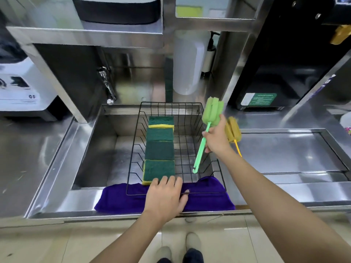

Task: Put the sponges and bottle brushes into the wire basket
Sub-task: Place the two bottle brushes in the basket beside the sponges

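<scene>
A black wire basket [190, 145] sits over the sink. Inside it, several green-and-yellow sponges [160, 150] lie in a row from front to back along its left half. My right hand [216, 140] grips the handle of a green bottle brush [206, 132], held tilted over the basket's right side with its foam head up. A yellow bottle brush [234, 130] lies on the counter just right of that hand, partly hidden by it. My left hand [165, 198] rests on the basket's front rim, fingers touching the nearest sponge.
A purple cloth [121, 198] lies under the basket's front edge on the sink rim. The steel sink [95, 149] opens to the left, with a tap [107, 85] behind. A white container [187, 67] and pump bottle [209, 54] stand at the back. A black machine [275, 73] is right.
</scene>
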`<state>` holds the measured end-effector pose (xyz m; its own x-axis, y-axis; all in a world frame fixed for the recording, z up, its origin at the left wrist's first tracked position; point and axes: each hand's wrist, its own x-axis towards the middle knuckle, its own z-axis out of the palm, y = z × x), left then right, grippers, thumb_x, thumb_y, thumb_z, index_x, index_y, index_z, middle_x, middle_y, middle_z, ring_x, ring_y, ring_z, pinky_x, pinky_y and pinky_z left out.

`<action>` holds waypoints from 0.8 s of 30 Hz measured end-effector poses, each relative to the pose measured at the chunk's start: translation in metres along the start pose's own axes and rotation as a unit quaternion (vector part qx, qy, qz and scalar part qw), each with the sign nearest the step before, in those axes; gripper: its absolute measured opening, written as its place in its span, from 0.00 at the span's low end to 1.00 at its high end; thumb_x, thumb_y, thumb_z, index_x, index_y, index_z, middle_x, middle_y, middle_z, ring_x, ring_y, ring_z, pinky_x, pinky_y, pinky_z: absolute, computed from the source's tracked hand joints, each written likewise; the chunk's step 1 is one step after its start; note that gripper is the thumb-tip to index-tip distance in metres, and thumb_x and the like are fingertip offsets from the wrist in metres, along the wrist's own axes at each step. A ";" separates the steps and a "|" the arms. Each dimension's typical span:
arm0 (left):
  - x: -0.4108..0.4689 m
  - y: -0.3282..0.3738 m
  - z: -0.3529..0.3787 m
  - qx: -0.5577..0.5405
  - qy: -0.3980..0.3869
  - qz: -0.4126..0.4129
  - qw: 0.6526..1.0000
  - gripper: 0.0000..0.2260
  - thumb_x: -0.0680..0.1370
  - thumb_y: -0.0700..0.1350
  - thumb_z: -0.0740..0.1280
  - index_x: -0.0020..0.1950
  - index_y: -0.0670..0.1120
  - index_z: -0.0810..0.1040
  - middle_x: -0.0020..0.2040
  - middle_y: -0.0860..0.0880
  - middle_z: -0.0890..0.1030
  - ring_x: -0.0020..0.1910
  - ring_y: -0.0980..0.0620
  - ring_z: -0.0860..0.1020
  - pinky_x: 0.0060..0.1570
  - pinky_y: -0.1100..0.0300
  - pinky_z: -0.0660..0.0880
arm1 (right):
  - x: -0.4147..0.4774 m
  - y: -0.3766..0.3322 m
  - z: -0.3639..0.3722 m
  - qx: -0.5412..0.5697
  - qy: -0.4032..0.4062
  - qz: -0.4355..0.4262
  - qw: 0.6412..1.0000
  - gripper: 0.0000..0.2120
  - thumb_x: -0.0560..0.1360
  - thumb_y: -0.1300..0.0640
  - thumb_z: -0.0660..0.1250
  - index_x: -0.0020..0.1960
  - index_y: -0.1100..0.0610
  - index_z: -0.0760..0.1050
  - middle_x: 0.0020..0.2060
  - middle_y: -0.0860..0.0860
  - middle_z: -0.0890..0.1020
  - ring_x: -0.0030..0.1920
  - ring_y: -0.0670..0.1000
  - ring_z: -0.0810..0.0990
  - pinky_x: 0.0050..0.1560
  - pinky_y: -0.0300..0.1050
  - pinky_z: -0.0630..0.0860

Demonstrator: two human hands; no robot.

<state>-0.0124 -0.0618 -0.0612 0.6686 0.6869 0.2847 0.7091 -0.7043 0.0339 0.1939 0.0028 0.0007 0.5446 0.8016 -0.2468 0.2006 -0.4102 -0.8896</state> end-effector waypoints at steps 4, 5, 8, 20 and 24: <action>-0.003 -0.002 -0.002 0.003 -0.009 -0.016 1.000 0.18 0.71 0.58 0.58 0.43 0.45 0.77 0.34 0.49 0.78 0.32 0.47 0.76 0.33 0.55 0.71 | 0.002 0.015 0.037 -0.057 -0.053 0.016 0.997 0.36 0.78 0.67 0.59 0.75 0.47 0.42 0.45 0.53 0.71 0.30 0.51 0.73 0.18 0.40 0.72; -0.003 -0.001 -0.003 0.003 -0.012 -0.021 1.000 0.18 0.71 0.59 0.58 0.43 0.46 0.78 0.34 0.49 0.78 0.32 0.47 0.76 0.33 0.55 0.72 | 0.003 0.018 0.045 -0.067 -0.062 0.024 0.996 0.35 0.77 0.67 0.59 0.75 0.47 0.44 0.43 0.52 0.71 0.30 0.51 0.73 0.19 0.41 0.71; -0.002 -0.001 -0.005 0.007 -0.019 -0.023 1.000 0.19 0.71 0.60 0.57 0.42 0.46 0.77 0.34 0.49 0.78 0.33 0.47 0.76 0.33 0.55 0.71 | 0.007 0.026 0.063 -0.080 -0.081 0.045 0.992 0.34 0.77 0.66 0.59 0.75 0.47 0.45 0.48 0.55 0.72 0.29 0.50 0.72 0.20 0.40 0.69; -0.002 -0.002 -0.001 0.013 -0.011 -0.021 1.000 0.17 0.72 0.59 0.58 0.39 0.47 0.75 0.32 0.50 0.76 0.32 0.49 0.74 0.33 0.57 0.69 | 0.015 0.042 0.075 -0.202 -0.173 0.004 0.964 0.28 0.75 0.58 0.67 0.71 0.58 0.60 0.49 0.56 0.77 0.47 0.55 0.75 0.47 0.44 0.71; 0.000 -0.001 0.000 0.015 -0.017 -0.019 1.000 0.17 0.71 0.59 0.58 0.37 0.47 0.75 0.31 0.50 0.75 0.31 0.48 0.73 0.31 0.57 0.69 | 0.012 0.040 0.066 -0.220 -0.178 0.012 0.959 0.25 0.75 0.54 0.67 0.68 0.60 0.65 0.48 0.54 0.76 0.49 0.54 0.73 0.42 0.43 0.70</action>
<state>-0.0132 -0.0614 -0.0613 0.6482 0.7192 0.2502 0.7402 -0.6723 0.0146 0.1550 0.0250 -0.0631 0.2568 0.8551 -0.4504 0.5575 -0.5118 -0.6537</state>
